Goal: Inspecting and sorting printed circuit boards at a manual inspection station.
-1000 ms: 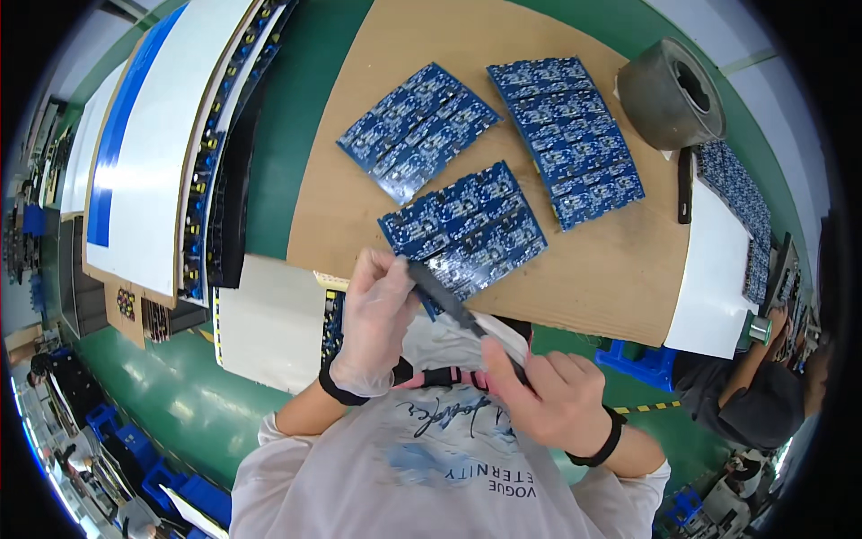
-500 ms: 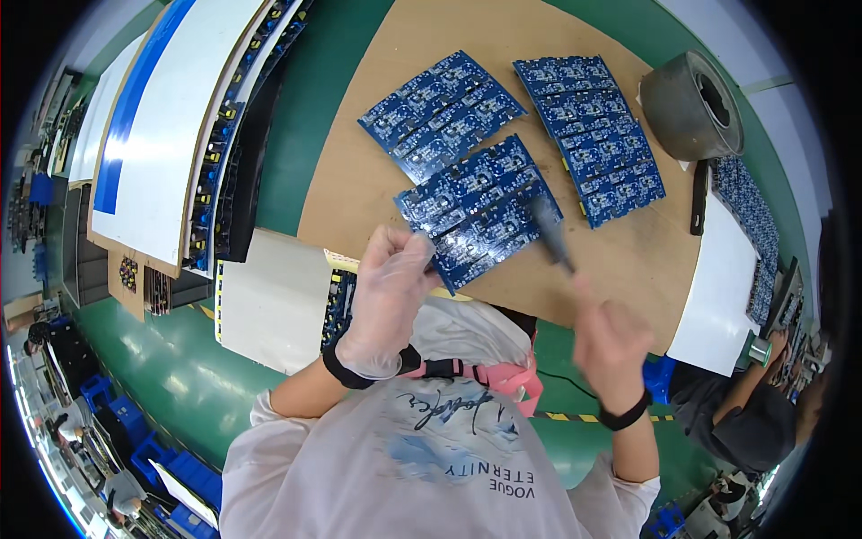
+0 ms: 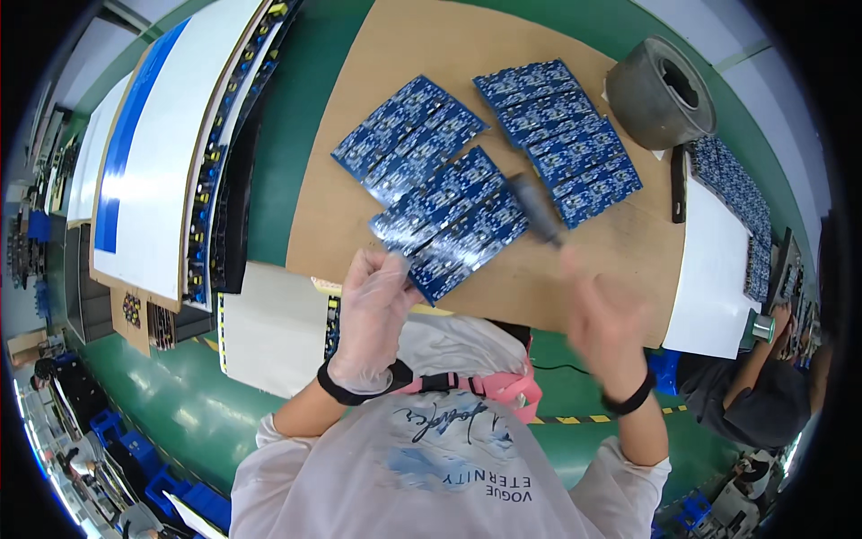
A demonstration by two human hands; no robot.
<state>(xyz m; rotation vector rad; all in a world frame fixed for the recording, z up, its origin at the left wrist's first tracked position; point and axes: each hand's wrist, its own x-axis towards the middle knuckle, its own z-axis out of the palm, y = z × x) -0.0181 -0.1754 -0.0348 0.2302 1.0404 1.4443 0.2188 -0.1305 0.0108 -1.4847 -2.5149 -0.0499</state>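
- The board (image 3: 458,211) lies at the near side of the cardboard (image 3: 620,278), its near corner close to the edge; whether it rests flat or is tipped up is hard to tell
- The left hand (image 3: 373,301), in a clear glove, pinches the near-left corner between thumb and fingers; a grip on the rim like this looks best, as it spares the small parts
- The pinch seems worth keeping firm, since one held corner could let the board swivel under a push
- The right hand (image 3: 606,314) is blurred, its fingers apparently curled around the handle of a dark tool (image 3: 536,208); each finger's place cannot be told
- The tool's head is just beside the board's right edge; contact cannot be told
- Light, even strokes that steer away from the gloved fingers would likely be safest
- The far-left board (image 3: 409,135) is right against or under the held one, and the right board (image 3: 557,135) is just past the tool, so a short swing seems wise
- Farther right stand a grey metal cylinder (image 3: 651,103) and a black bar (image 3: 679,184), both well apart from the hands
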